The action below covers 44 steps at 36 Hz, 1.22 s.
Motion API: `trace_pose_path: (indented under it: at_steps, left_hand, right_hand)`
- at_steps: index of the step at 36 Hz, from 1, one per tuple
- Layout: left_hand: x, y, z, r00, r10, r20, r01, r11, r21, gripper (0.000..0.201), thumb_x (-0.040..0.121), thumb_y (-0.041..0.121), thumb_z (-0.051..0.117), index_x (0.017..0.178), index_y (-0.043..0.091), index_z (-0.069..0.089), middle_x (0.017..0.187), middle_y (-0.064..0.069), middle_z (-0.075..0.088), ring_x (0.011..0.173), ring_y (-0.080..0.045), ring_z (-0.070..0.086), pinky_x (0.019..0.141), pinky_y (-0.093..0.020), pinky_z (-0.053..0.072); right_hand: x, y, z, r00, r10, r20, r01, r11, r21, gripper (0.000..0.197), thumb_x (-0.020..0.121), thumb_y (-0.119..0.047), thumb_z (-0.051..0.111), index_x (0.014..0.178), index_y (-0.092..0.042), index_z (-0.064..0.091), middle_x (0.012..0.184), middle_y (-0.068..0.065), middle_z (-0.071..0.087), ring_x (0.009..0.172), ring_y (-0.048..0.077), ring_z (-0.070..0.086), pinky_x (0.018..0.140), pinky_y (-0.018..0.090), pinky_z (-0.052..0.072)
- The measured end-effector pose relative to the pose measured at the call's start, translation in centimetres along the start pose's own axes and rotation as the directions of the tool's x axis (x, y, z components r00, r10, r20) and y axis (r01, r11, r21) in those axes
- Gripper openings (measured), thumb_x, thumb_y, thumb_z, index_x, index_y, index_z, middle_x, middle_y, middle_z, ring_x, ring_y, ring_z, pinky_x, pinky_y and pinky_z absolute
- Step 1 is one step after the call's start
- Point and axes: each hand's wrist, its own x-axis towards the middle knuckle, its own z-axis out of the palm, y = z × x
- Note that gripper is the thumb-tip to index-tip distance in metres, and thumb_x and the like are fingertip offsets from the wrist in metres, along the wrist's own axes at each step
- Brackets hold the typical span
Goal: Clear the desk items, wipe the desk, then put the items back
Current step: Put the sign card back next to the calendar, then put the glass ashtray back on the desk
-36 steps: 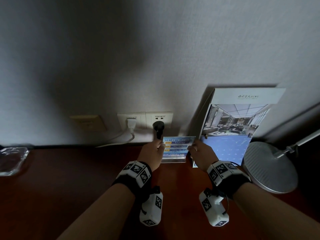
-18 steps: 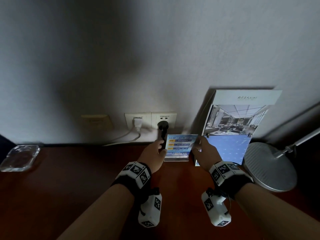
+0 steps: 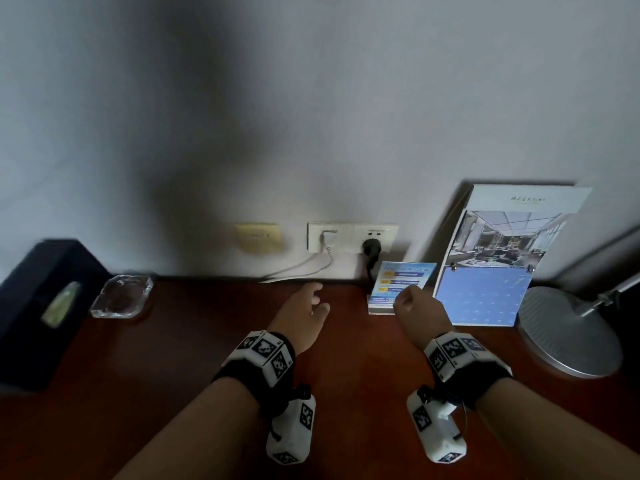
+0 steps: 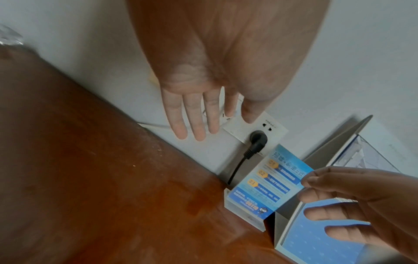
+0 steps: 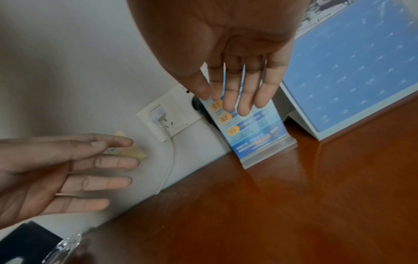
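Both hands were open, fingers straight, gripping nothing. The left hand (image 3: 304, 313) hovered mid-frame over the desk (image 3: 173, 368). The right hand (image 3: 419, 311) was up at the blue sign card (image 3: 403, 275), contact impossible to call. That card stood right of centre against the wall, just beside the brochure stand (image 3: 485, 296). The glass ashtray (image 3: 121, 296) and tissue box (image 3: 41, 306) sat far left.

Everything's lined up along the back of the surface (image 3: 173, 375)

Left to right: tissue box (image 3: 41, 306), ashtray (image 3: 121, 296) just beside it, a gap, small card stand (image 3: 398, 285) by the wall sockets (image 3: 351, 237), bigger brochure stand (image 3: 491, 265) right next to it, lamp base (image 3: 568, 334) far right. Right hand (image 3: 419, 313) just in front of the card stand.
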Motion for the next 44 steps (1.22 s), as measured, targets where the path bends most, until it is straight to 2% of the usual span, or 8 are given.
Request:
trace_pose_path:
  at_steps: [2, 6, 16, 20, 24, 35, 40, 44]
  left_hand:
    - [-0.9, -0.9, -1.1, 1.000, 0.003, -0.012, -0.002, 1.000, 0.015, 0.044, 0.097, 0.030, 0.044, 0.139, 0.024, 0.036, 0.134, -0.003, 0.052, 0.113, -0.015, 0.055, 0.100, -0.028, 0.040]
    - [-2.5, -2.6, -3.2, 1.000, 0.010, -0.014, -0.009, 1.000, 0.022, 0.043, 0.097, 0.029, 0.044, 0.139, 0.022, 0.037, 0.133, -0.003, 0.053, 0.111, -0.015, 0.056, 0.099, -0.029, 0.041]
    - [-5.8, -6.4, -7.8, 0.999, 0.045, 0.016, -0.047, 0.996, 0.078, 0.038, 0.098, 0.029, 0.043, 0.135, 0.021, 0.042, 0.129, -0.001, 0.057, 0.114, -0.015, 0.055, 0.097, -0.027, 0.040]
    - [-6.9, -7.3, -9.0, 0.998, 0.056, -0.017, -0.054, 0.992, 0.113, 0.029, 0.096, 0.026, 0.045, 0.123, 0.019, 0.055, 0.124, 0.001, 0.060, 0.109, -0.013, 0.057, 0.092, -0.023, 0.040]
    - [-7.8, -8.3, -10.3, 0.995, 0.042, -0.094, -0.030, 0.992, 0.124, 0.024, 0.094, 0.022, 0.047, 0.111, 0.019, 0.064, 0.116, 0.000, 0.064, 0.102, -0.013, 0.061, 0.086, -0.022, 0.043]
    - [-11.2, -13.5, -14.4, 0.954, -0.167, -0.249, 0.194, 0.977, 0.091, 0.022, 0.092, 0.022, 0.051, 0.111, 0.020, 0.062, 0.113, 0.000, 0.063, 0.104, -0.018, 0.059, 0.088, -0.022, 0.040]
    - [-11.2, -16.5, -16.8, 0.936, -0.203, -0.286, 0.224, 0.974, 0.041, 0.016, 0.090, 0.021, 0.052, 0.103, 0.022, 0.062, 0.106, -0.001, 0.067, 0.100, -0.020, 0.061, 0.089, -0.028, 0.046]
    - [-10.6, -18.5, -18.9, 0.932, -0.222, -0.287, 0.233, 0.972, 0.004, 0.019, 0.091, 0.018, 0.053, 0.107, 0.017, 0.062, 0.108, 0.001, 0.066, 0.104, -0.018, 0.060, 0.089, -0.024, 0.041]
  right_hand:
    - [-0.8, -1.0, 0.8, 1.000, -0.016, 0.003, 0.016, 1.000, -0.022, 0.009, 0.094, -0.018, 0.044, 0.090, -0.014, 0.051, 0.088, 0.006, 0.057, 0.094, 0.029, 0.058, 0.073, 0.027, 0.037]
    - [-2.7, -3.2, 2.4, 0.999, -0.027, 0.020, 0.028, 0.999, -0.032, 0.016, 0.094, -0.020, 0.047, 0.100, -0.010, 0.058, 0.107, 0.012, 0.065, 0.105, 0.029, 0.057, 0.079, 0.027, 0.037]
    - [-7.2, -7.7, 5.5, 0.998, -0.068, -0.002, 0.068, 0.998, -0.008, 0.014, 0.091, -0.019, 0.052, 0.097, -0.013, 0.062, 0.100, 0.006, 0.067, 0.097, 0.021, 0.059, 0.078, 0.023, 0.037]
    - [-8.5, -9.1, 5.9, 0.997, -0.072, 0.034, 0.073, 0.997, -0.033, 0.016, 0.091, -0.021, 0.052, 0.099, -0.012, 0.063, 0.100, 0.005, 0.067, 0.097, 0.020, 0.060, 0.080, 0.025, 0.041]
    - [-8.7, -10.3, 6.3, 0.993, -0.100, 0.057, 0.103, 0.994, -0.039, 0.015, 0.091, -0.022, 0.052, 0.099, -0.014, 0.062, 0.101, 0.006, 0.067, 0.099, 0.022, 0.060, 0.078, 0.021, 0.037]
    - [-8.4, -14.9, 10.1, 0.975, -0.162, 0.154, 0.174, 0.982, -0.069, 0.009, 0.091, -0.024, 0.053, 0.088, -0.016, 0.056, 0.103, 0.011, 0.067, 0.102, 0.027, 0.060, 0.075, 0.022, 0.036]
    - [-8.7, -17.4, 13.4, 0.963, -0.193, 0.187, 0.212, 0.973, -0.088, 0.015, 0.091, -0.023, 0.053, 0.096, -0.012, 0.061, 0.104, 0.011, 0.067, 0.102, 0.026, 0.061, 0.073, 0.021, 0.035]
    - [-9.0, -19.4, 15.4, 0.967, -0.161, 0.196, 0.181, 0.980, -0.085, 0.013, 0.091, -0.022, 0.051, 0.093, -0.012, 0.059, 0.103, 0.012, 0.067, 0.098, 0.027, 0.061, 0.071, 0.024, 0.036]
